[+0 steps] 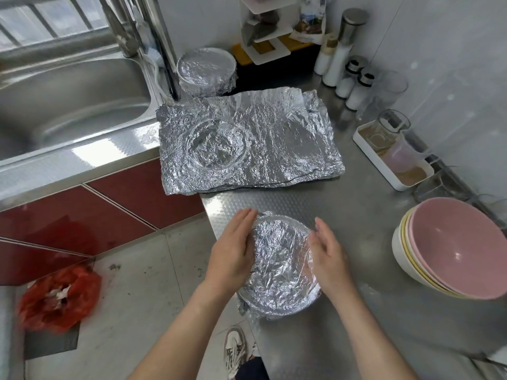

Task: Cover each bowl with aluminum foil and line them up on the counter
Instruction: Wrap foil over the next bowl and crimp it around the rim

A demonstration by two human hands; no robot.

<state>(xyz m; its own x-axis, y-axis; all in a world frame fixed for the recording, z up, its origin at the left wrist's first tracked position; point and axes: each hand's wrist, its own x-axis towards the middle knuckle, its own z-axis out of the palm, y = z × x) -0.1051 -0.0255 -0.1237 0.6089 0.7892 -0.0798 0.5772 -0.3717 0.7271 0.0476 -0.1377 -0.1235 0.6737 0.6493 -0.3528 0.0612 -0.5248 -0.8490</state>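
both forearms reach in from the bottom edge. the left hand point(233, 250) lies with straight fingers flat against the left side of a foil-covered bowl point(282, 270), and the right hand point(327, 253) sets loosely bent fingers to its right rim — neither curls round anything, both only press the foil in against the edge. this bowl sits close to the front corner of the steel counter point(384, 311), its foil crumpled down over the rim, with a loose flap showing at the lower left. the risks from here, as i judge them: thin foil pushed too hard over the rim could tear, uneven pressure could slide a bowl this near the edge off the counter, and the untucked flap could let the cover lift when the bowl is moved into line. beyond it lies a stack of foil sheets point(274, 138), wrinkled, with a round imprint on its left half. behind that, beside the tap, stands a second covered bowl point(205, 69). to the right, well apart from the hands, nested bare bowls point(452, 248) — pink on top — are not yet covered. a white tray point(365, 144) and shakers point(354, 86) line the tiled wall. the sink point(68, 105) is on the left, with red cabinet fronts point(123, 198) below it, and on the grey floor are a red plastic bag point(59, 300) and a shoe point(236, 346).
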